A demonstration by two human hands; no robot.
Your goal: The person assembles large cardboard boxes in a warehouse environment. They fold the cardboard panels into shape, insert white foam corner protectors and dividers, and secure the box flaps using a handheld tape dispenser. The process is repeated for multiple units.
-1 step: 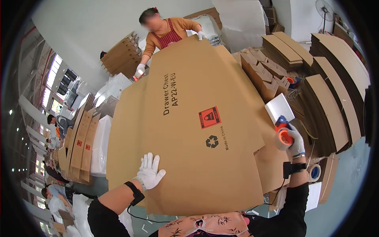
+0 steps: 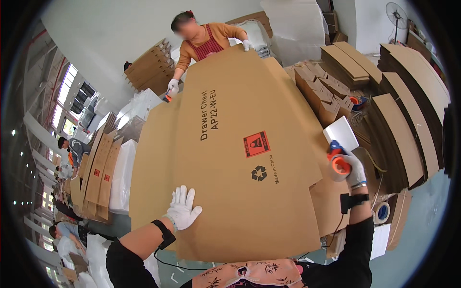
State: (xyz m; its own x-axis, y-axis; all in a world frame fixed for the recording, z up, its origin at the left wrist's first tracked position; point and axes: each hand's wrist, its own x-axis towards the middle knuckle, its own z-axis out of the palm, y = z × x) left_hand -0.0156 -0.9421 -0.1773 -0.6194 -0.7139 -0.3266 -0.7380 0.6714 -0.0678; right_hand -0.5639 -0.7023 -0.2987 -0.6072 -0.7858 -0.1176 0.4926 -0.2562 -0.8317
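Note:
A large brown cardboard box (image 2: 230, 201) with dark print and a red label lies in front of me, its flaps spread to either side. My left hand (image 2: 183, 210), in a white glove, rests on the near left part with its fingers stretched apart. Off the right side, my gloved right hand (image 2: 354, 170) is closed round a blue and orange tape dispenser (image 2: 334, 152). The dispenser hovers over the right flap (image 2: 331, 197); its grip is partly hidden by my fingers. Across the box, a co-worker's gloved hand (image 2: 247, 45) holds the far edge, and their other hand holds another tape dispenser (image 2: 167, 97).
Stacks of flat cardboard (image 2: 408, 129) stand at the right, with folded cardboard inserts (image 2: 321, 89) and a white block (image 2: 341, 132) nearer the box. A tape roll (image 2: 382, 212) lies low at the right. White foam (image 2: 124, 177) and upright cartons (image 2: 98, 177) line the left.
My right hand has moved the tape dispenser slightly left and tilted it. My left hand stays on the box. The co-worker's hand with the dispenser has shifted slightly.

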